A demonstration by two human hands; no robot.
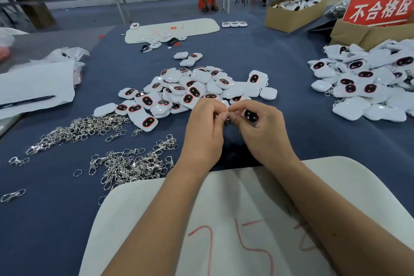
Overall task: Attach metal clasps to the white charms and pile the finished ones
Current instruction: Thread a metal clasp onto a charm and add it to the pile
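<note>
Hands joining a clasp to a white charm over a blue table [291,56].

Paper sheet [33,83] with a pen [26,101] lies far left; nearer, loose metal clasps [125,163] spread beside the middle pile of white charms [190,87]. Left hand [205,132] pinches a small metal clasp [227,119] (mostly hidden by fingertips), touching the right hand [262,127], whose curled fingers hold one charm [251,116], dark face up. Second charm heap [369,83] sits far right, below a red sign [380,8].
</note>
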